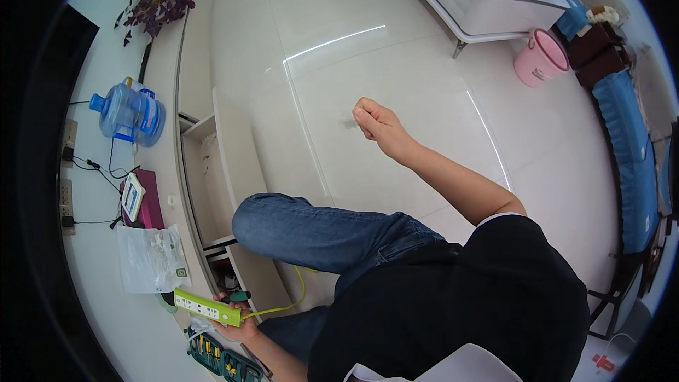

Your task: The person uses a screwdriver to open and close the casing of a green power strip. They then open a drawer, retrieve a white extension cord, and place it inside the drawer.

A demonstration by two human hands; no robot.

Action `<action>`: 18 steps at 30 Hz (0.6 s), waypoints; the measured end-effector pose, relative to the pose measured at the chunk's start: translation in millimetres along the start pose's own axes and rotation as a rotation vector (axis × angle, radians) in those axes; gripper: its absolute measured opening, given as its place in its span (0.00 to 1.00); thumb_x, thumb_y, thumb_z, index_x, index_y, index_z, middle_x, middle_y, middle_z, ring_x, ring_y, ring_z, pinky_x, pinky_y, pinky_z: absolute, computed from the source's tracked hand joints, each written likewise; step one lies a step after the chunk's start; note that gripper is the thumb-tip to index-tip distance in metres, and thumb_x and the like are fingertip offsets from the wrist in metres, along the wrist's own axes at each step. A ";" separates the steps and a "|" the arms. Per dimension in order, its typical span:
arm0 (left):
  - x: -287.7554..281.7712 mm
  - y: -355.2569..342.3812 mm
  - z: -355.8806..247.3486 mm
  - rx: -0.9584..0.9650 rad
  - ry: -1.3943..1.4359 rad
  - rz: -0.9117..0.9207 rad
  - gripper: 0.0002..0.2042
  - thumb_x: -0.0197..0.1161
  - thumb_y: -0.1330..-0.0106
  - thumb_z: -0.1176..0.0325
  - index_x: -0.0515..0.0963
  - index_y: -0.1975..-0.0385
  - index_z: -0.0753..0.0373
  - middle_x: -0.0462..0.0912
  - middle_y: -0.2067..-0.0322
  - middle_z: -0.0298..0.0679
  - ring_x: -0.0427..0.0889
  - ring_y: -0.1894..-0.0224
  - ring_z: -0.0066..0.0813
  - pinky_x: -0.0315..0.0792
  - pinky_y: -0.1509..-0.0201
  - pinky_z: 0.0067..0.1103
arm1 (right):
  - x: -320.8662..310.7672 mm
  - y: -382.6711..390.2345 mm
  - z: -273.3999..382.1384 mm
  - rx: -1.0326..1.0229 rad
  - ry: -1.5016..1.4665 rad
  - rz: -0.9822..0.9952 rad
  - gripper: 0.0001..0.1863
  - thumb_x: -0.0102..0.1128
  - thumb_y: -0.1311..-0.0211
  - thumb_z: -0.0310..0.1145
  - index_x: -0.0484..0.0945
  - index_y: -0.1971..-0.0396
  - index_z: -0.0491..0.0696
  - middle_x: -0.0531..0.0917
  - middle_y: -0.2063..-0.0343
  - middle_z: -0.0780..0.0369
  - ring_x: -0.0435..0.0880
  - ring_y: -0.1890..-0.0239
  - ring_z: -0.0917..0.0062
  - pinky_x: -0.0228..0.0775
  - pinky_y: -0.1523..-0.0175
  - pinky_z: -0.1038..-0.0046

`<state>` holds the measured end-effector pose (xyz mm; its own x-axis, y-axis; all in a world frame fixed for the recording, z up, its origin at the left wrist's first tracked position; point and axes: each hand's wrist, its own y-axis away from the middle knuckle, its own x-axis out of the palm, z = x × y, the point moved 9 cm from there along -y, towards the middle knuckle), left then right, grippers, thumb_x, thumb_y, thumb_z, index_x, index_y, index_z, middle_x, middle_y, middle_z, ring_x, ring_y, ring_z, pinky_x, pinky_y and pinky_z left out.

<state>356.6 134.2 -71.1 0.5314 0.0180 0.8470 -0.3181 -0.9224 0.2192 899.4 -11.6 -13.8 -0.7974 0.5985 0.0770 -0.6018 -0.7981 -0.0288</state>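
Observation:
My left hand (244, 331) grips a lime-green and white power strip (205, 307) low on the left, beside the cabinet. A lime-green cord (291, 303) runs from the strip's near end toward my legs. Next to the strip, by my left fingers, sticks out a dark green handle (239, 296), perhaps a screwdriver's; whether that hand holds it too, I cannot tell. My right hand (378, 126) is stretched out above the tiled floor, its fingers curled closed. What they hold, if anything, is hidden. A blurred grey patch (348, 122) shows just beside this fist.
An open drawer (205, 184) juts from the long cabinet on my left. On top stand a blue water jug (134, 114), a plastic bag (150, 258) and a tool case (212, 355). A pink bucket (541, 59) stands at far right, near a white table (488, 7).

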 end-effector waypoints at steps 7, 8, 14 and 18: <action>-6.1 4.9 -2.8 0.034 -0.021 -0.055 0.29 0.45 0.38 0.51 0.59 0.42 0.66 0.67 0.52 0.48 0.70 0.70 0.34 0.68 0.65 0.26 | 14.7 -8.0 -10.1 0.044 0.006 0.086 0.18 0.42 0.34 0.44 0.63 0.81 0.49 0.62 0.83 0.72 0.57 0.80 0.88 0.52 0.75 0.84; -7.4 5.2 -3.6 0.039 -0.016 -0.055 0.29 0.45 0.38 0.51 0.59 0.42 0.66 0.67 0.53 0.48 0.70 0.70 0.34 0.68 0.65 0.26 | 19.8 -8.6 -11.9 0.010 0.035 0.107 0.19 0.42 0.34 0.45 0.64 0.81 0.49 0.65 0.82 0.71 0.60 0.80 0.87 0.55 0.74 0.84; -7.8 -0.2 -0.2 0.020 -0.037 -0.036 0.28 0.44 0.37 0.51 0.61 0.44 0.66 0.67 0.53 0.48 0.69 0.70 0.33 0.67 0.65 0.26 | 73.0 5.8 -37.3 0.037 -0.071 0.217 0.14 0.50 0.37 0.38 0.69 0.80 0.46 0.77 0.77 0.66 0.74 0.72 0.83 0.67 0.64 0.79; 0.6 -4.4 9.5 -0.006 0.005 -0.038 0.28 0.43 0.37 0.52 0.61 0.43 0.67 0.67 0.53 0.48 0.68 0.69 0.33 0.66 0.65 0.25 | 130.9 58.1 -71.6 0.031 0.037 0.408 0.11 0.62 0.47 0.33 0.68 0.75 0.46 0.78 0.75 0.64 0.76 0.69 0.80 0.69 0.62 0.75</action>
<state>365.8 134.6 -76.2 0.5395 0.0544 0.8402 -0.3026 -0.9187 0.2537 756.9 25.3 -76.8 -0.9718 0.2340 0.0291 -0.2346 -0.9719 -0.0195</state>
